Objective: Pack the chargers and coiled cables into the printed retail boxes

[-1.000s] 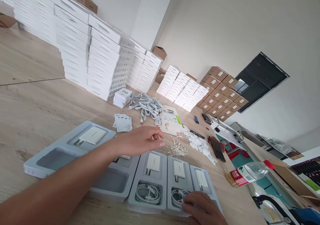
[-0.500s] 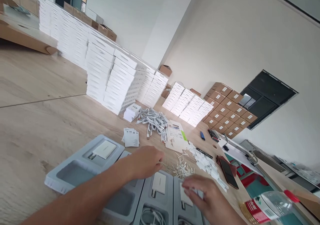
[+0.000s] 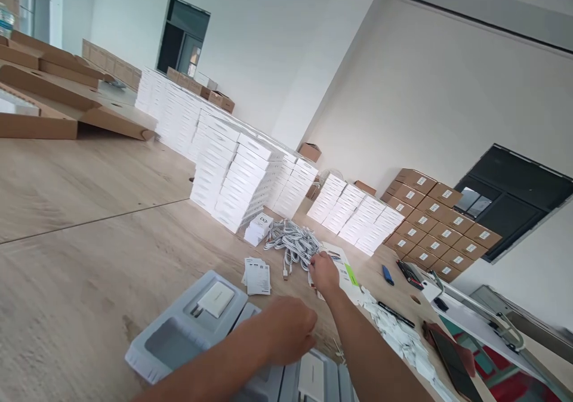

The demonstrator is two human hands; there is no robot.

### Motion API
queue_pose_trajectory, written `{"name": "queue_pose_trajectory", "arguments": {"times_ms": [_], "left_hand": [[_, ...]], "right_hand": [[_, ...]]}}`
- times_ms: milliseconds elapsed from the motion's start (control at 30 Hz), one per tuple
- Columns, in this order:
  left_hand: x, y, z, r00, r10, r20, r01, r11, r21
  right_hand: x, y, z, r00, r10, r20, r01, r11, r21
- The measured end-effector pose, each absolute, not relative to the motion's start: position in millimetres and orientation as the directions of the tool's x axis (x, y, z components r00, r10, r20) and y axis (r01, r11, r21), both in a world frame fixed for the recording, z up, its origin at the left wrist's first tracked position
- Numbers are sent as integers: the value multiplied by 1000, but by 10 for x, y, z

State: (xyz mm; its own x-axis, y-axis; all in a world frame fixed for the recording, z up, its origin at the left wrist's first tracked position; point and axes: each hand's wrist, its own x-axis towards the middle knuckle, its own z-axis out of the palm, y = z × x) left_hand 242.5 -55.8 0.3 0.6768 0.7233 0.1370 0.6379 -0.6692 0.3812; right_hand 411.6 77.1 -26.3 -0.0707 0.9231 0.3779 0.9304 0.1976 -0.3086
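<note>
Grey trays (image 3: 134, 354) line the near edge of the table; the left one holds a white charger (image 3: 216, 299) beside a bare compartment. My left hand (image 3: 290, 329) is over the trays, its fingers curled and their tips hidden. Further forward, my right hand (image 3: 325, 272) reaches to the right edge of a pile of white cables (image 3: 293, 241), fingers bent together at the cables; what they pinch is too small to tell. Another white charger (image 3: 311, 377) sits in a tray below my left hand. Printed cards (image 3: 258, 277) lie left of the cables.
Stacks of white boxes (image 3: 242, 175) stand behind the cables, with brown cartons (image 3: 434, 229) further right. Opened cardboard (image 3: 54, 104) lies at the far left. White paper slips (image 3: 403, 336), a black pen (image 3: 396, 314) and a phone (image 3: 454, 363) are on the right.
My right hand has moved from above the right tray forward to the cable pile. My left hand stays over the trays. The view has shifted left and up.
</note>
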Motion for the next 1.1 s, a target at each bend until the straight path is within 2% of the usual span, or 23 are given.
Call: {"name": "queue_pose_trajectory", "arguments": {"times_ms": [267, 333, 367, 433, 467, 500, 533, 600, 667, 733, 867, 967, 1033, 1100], "left_hand": [[2367, -498, 21, 458, 863, 213, 673, -493, 552], [2359, -454, 52, 368, 907, 204, 611, -401, 683], [2357, -423, 65, 326, 932, 157, 514, -313, 799], [2355, -351, 89, 338, 941, -34, 159, -22, 987], [2353, -315, 101, 408, 905, -120, -38, 148, 988], [2348, -284, 114, 489, 857, -164, -192, 289, 938], [2343, -260, 129, 555, 814, -170, -299, 386, 873], [2327, -243, 161, 611, 778, -144, -412, 468, 782], [2313, -262, 190, 602, 788, -134, -441, 468, 766], [2308, -303, 209, 553, 825, -113, -423, 395, 815], [2344, -372, 220, 407, 913, 28, -255, 84, 963], [2391, -382, 216, 365, 913, 181, -196, -114, 974], [2415, -376, 205, 357, 910, 210, -231, -132, 964], [2427, -369, 187, 361, 919, 156, -285, -51, 957]], "right_hand": [[4395, 578, 17, -50, 860, 508, 761, 362, -538], [4481, 376, 132, -28, 847, 530, 708, 392, -588], [4517, 251, 188, -16, 840, 543, 682, 406, -608], [4572, -30, 293, -9, 819, 573, 620, 454, -640], [4591, -173, 341, -25, 802, 596, 583, 496, -643], [4605, -310, 386, -63, 779, 624, 549, 549, -629], [4615, -434, 427, -117, 750, 651, 523, 604, -601], [4633, -630, 492, -238, 692, 682, 503, 688, -523], [4658, -752, 531, -313, 654, 689, 512, 727, -458], [4689, -817, 540, -324, 647, 691, 543, 725, -424], [4709, -846, 493, -313, 708, 633, 635, 652, -415], [4668, -807, 450, -304, 758, 576, 664, 603, -442], [4644, -766, 435, -292, 758, 583, 652, 604, -459], [4637, -735, 432, -274, 737, 618, 617, 628, -475]]}}
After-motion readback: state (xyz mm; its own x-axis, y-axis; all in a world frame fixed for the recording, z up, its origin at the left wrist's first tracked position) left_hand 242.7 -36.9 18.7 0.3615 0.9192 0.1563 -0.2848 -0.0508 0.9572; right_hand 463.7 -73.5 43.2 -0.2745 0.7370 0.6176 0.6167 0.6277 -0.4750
